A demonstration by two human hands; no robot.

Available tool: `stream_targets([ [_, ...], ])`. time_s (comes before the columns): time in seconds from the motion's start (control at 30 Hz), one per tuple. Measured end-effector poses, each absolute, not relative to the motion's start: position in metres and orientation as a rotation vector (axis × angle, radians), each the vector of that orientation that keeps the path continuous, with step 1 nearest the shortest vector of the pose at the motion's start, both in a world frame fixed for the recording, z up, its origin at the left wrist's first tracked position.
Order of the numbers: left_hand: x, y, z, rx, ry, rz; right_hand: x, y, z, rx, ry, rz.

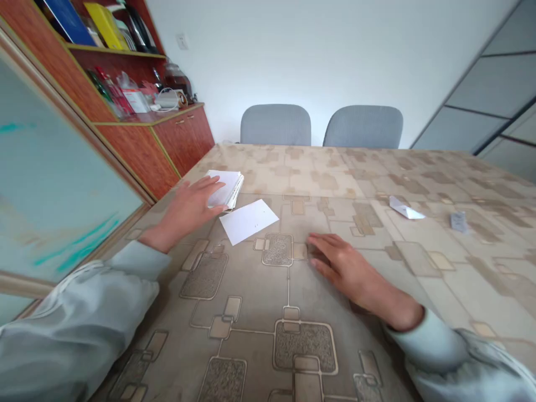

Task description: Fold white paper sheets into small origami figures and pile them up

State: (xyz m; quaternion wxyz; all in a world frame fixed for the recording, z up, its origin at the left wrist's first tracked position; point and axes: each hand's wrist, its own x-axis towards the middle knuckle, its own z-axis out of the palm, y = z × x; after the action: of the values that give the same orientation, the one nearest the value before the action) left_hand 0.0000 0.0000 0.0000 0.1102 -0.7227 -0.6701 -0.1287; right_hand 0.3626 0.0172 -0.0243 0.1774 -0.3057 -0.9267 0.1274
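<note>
A stack of white paper sheets (228, 187) lies on the table at the left. My left hand (190, 206) reaches over its left side, fingers spread, with the fingertips on or just above the top sheet. A single white sheet of paper (250, 221) with a few small dark marks lies flat and askew in front of the stack, close to my left thumb. On the right, my right hand (339, 265) rests on the tablecloth, its fingers stretched out and nothing in them.
Patterned cloth covers the table (288, 290). A folded white paper (406, 209) and a small grey packet-like piece (459, 221) lie at the right. Two grey chairs (275, 124) stand behind the far edge. A wooden cabinet (184, 137) with bottles and boxes is at the left.
</note>
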Motion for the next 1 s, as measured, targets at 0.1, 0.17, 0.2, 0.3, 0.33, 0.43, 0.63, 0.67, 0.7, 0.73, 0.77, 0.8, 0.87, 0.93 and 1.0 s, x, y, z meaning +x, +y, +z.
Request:
stream_targets([
  [0.1, -0.017, 0.005, -0.002, -2.22, -1.972, -0.304, 0.36, 0.017, -0.036, -0.888, -2.686, 0.294],
  [0.17, -0.022, 0.004, 0.0, -2.288, -1.951, -0.299, 0.36, 0.017, -0.037, -0.893, -2.692, 0.274],
  [0.2, -0.024, 0.003, 0.001, -2.319, -1.939, -0.305, 0.36, 0.018, -0.037, -0.894, -2.688, 0.267],
  [0.3, -0.031, 0.002, 0.005, -2.366, -1.929, -0.346, 0.361, 0.019, -0.037, -0.873, -2.676, 0.255],
  [0.33, -0.033, 0.002, 0.006, -2.36, -1.934, -0.366, 0.361, 0.02, -0.038, -0.858, -2.676, 0.26],
  [0.43, -0.037, 0.002, 0.006, -2.288, -1.954, -0.442, 0.364, 0.021, -0.04, -0.832, -2.683, 0.277],
  [0.63, -0.024, 0.001, 0.007, -2.039, -1.933, -0.638, 0.371, 0.025, -0.04, -0.811, -2.696, 0.361],
  [0.67, -0.016, 0.0, 0.008, -2.0, -1.913, -0.675, 0.371, 0.025, -0.04, -0.809, -2.675, 0.383],
  [0.7, -0.005, -0.003, 0.009, -1.974, -1.885, -0.703, 0.371, 0.026, -0.039, -0.813, -2.646, 0.406],
  [0.73, 0.01, -0.007, 0.01, -1.974, -1.854, -0.716, 0.371, 0.025, -0.038, -0.819, -2.607, 0.423],
  [0.77, 0.027, -0.013, 0.011, -2.012, -1.793, -0.719, 0.371, 0.025, -0.036, -0.826, -2.564, 0.431],
  [0.8, 0.046, -0.02, 0.011, -2.087, -1.676, -0.726, 0.37, 0.023, -0.034, -0.824, -2.523, 0.428],
  [0.87, 0.088, -0.036, 0.007, -2.283, -1.441, -0.7, 0.368, 0.017, -0.029, -0.775, -2.482, 0.399],
  [0.93, 0.127, -0.052, 0.001, -2.439, -1.278, -0.706, 0.365, 0.01, -0.023, -0.678, -2.514, 0.38],
  [1.0, 0.153, -0.064, -0.007, -2.557, -1.155, -0.674, 0.363, 0.003, -0.02, -0.599, -2.591, 0.391],
])
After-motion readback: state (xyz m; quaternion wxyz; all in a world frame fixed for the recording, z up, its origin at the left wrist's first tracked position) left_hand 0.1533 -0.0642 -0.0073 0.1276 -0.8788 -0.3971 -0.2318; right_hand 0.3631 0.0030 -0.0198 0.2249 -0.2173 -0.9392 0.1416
